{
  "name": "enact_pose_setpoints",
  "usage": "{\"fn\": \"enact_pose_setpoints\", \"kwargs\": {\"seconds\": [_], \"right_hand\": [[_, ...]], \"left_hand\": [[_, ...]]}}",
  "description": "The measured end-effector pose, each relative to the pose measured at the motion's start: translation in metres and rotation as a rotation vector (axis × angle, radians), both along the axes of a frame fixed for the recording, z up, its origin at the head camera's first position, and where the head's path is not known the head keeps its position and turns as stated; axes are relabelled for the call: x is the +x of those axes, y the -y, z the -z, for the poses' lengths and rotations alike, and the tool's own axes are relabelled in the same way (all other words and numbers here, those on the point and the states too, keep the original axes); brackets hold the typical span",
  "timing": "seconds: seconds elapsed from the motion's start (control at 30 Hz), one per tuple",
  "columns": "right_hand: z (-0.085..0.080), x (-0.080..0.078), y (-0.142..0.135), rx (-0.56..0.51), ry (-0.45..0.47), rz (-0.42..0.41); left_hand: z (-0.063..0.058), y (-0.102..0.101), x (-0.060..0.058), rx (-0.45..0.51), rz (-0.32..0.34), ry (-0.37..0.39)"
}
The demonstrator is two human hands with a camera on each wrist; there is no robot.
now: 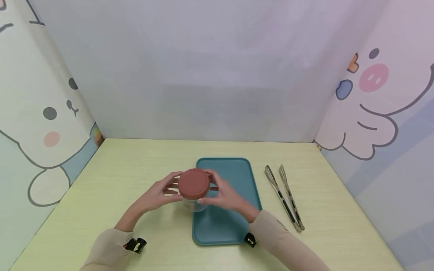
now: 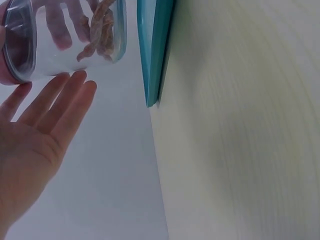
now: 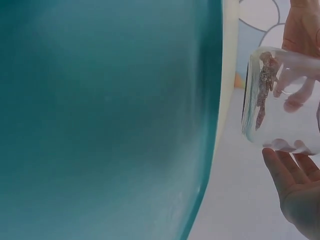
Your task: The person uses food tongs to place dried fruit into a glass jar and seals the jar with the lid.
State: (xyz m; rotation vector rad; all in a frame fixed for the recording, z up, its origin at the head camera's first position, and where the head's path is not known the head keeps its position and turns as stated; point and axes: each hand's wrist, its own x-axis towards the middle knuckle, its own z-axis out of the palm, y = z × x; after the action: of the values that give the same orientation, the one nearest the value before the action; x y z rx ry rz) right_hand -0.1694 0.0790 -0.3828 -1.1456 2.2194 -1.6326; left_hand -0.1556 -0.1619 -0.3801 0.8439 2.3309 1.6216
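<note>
A clear jar (image 1: 194,205) with a red-brown lid (image 1: 193,183) is held up over the left edge of a teal tray (image 1: 223,227). My left hand (image 1: 158,195) holds it from the left, thumb in front and fingers behind. From the right, my right hand (image 1: 226,193) grips the same jar, its thumb at the front just under the lid. In the left wrist view, brown twisted strips (image 2: 103,31) lie at the jar's bottom end. The right wrist view shows these strips (image 3: 266,82) through the clear wall, with both hands touching the jar.
Metal tongs (image 1: 286,195) with dark grips lie spread on the pale wooden table (image 1: 142,162), right of the tray. A plain white backdrop (image 1: 210,75) stands behind, and panels with cartoon animals flank the table on both sides.
</note>
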Motion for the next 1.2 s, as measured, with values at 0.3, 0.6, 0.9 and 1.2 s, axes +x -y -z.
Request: {"fn": "enact_pose_setpoints", "kwargs": {"seconds": [0.3,0.6,0.9,1.2], "right_hand": [[0.009,-0.003,0.018,0.005,0.003,0.004],[0.013,-0.007,0.032,0.008,0.022,-0.004],[0.02,-0.011,0.044,0.013,0.031,-0.026],[0.026,-0.012,0.051,0.025,0.05,-0.034]], "left_hand": [[0.008,0.019,-0.003,0.004,0.004,0.009],[0.037,0.041,-0.018,0.046,0.032,0.03],[0.044,0.055,-0.022,0.052,0.045,0.037],[0.051,0.064,-0.023,0.053,0.057,0.056]]}}
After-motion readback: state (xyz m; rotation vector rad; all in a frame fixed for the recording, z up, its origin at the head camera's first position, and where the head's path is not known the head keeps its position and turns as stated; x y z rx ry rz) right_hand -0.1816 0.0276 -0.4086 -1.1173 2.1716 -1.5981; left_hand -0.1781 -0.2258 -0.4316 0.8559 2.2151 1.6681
